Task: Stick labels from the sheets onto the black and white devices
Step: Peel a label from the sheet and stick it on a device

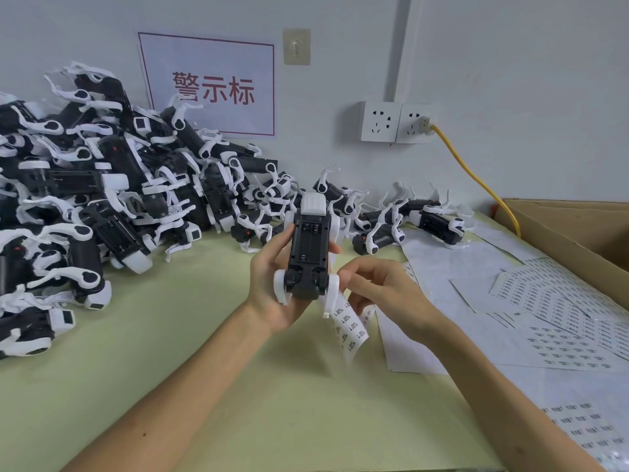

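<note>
Head view: your left hand (272, 294), fingers curled, grips a black-and-white device (308, 253) above mid desk (170, 335), right hand (377, 287) pinching a label strip (350, 330) just right; device pile (102, 206) far left, sheets (544, 318) right.

Red-lettered wall sign (211, 86), hook (296, 46), twin sockets (380, 121), yellow cable (474, 177), cardboard box (561, 233), green tabletop (190, 335)

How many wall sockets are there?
2, side by side: the left socket, unused, and the right socket with the yellow cable plugged in. The device pile might hide others.
</note>
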Available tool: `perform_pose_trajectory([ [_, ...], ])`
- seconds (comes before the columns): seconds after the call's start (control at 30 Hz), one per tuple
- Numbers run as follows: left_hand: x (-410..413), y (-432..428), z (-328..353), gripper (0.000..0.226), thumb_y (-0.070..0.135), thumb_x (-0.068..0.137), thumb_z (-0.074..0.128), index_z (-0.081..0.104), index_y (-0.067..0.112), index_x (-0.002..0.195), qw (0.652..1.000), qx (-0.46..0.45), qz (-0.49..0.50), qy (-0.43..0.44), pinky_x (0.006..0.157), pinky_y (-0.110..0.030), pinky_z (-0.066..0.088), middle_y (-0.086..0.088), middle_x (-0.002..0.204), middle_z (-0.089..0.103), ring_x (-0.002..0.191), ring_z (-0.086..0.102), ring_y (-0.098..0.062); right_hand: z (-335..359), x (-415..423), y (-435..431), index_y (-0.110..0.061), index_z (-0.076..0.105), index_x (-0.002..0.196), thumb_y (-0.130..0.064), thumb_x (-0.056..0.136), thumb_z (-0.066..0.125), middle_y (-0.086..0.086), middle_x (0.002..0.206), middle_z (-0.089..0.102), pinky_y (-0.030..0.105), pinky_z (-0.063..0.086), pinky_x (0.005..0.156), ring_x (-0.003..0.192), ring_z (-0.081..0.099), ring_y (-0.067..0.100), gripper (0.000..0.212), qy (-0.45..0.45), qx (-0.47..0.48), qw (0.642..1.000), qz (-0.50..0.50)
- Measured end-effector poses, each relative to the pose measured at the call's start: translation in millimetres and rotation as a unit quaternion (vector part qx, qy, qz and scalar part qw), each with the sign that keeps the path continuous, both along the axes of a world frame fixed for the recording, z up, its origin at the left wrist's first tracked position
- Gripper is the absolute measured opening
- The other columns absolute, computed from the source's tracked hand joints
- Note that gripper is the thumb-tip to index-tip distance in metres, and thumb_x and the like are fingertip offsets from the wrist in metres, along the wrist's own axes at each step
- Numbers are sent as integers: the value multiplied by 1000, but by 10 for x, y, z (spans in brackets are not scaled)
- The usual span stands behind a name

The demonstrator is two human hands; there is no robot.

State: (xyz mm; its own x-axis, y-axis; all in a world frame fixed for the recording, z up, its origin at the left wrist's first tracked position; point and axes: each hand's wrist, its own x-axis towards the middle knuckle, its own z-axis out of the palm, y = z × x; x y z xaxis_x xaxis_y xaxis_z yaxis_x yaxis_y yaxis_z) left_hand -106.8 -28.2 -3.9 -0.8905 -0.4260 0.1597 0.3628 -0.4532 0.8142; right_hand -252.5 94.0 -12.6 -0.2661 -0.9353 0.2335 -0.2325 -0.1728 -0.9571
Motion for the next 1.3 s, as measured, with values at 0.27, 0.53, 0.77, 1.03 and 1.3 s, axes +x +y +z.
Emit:
perform_pose_trajectory([
  [0.27,-32,-96,-80,49,46,95,62,68,1,114,987,58,-126,87,63,-31,52,-10,101,61,63,62,-21,7,-12,10,-17,73,80,-21,90,70,7,81,70,31,52,63,66,61,27,11,-35,7,998,44],
  [0.53,-19,-132,-81,47,44,93,63,73,1,111,990,81,-87,71,68,-28,55,-8,106,70,77,69,-18,0,-59,-15,-3,69,87,-7,97,65,10,75,68,26,52,63,60,59,20,11,-51,-4,998,-21],
  [0.77,-4,-209,14,45,46,100,48,80,15,97,994,-39,92,-46,56,-26,52,-7,91,73,66,65,-16,7,-140,-4,-3,72,91,-5,95,65,10,77,71,24,55,68,63,62,16,8,-116,-41,990,-75],
  [1.03,160,-473,91,42,51,98,50,74,16,100,997,54,22,41,80,-38,46,-5,90,68,75,64,-20,28,-90,-22,-11,73,82,-22,84,76,5,74,71,22,54,63,61,64,15,11,-46,-77,990,-112],
  [1.3,51,-380,-25,51,54,101,48,63,6,108,977,75,-198,34,107,-61,39,-10,88,58,76,54,-25,-12,-27,-29,-24,72,73,-53,78,78,7,65,67,21,49,53,52,59,10,30,90,-115,979,-141],
])
